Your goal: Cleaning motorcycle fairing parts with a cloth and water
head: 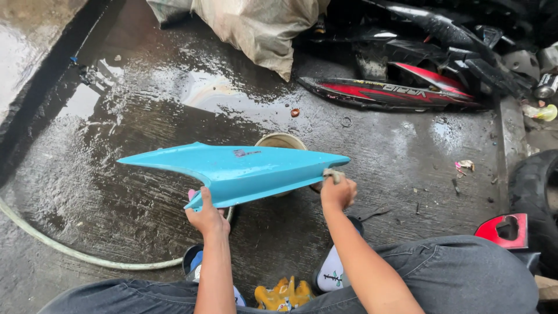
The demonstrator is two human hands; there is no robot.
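Seen from above, a seated person holds a light blue motorcycle body panel [238, 170] over a wet concrete floor [145, 104]. The left hand [206, 216] grips its lower edge; the right hand [338, 192] presses a small cloth [333, 175] against its right end. A bucket [281, 141] sits behind the panel, a hose [70, 250] curves left, and red-and-black panels [395, 93] lie beyond.
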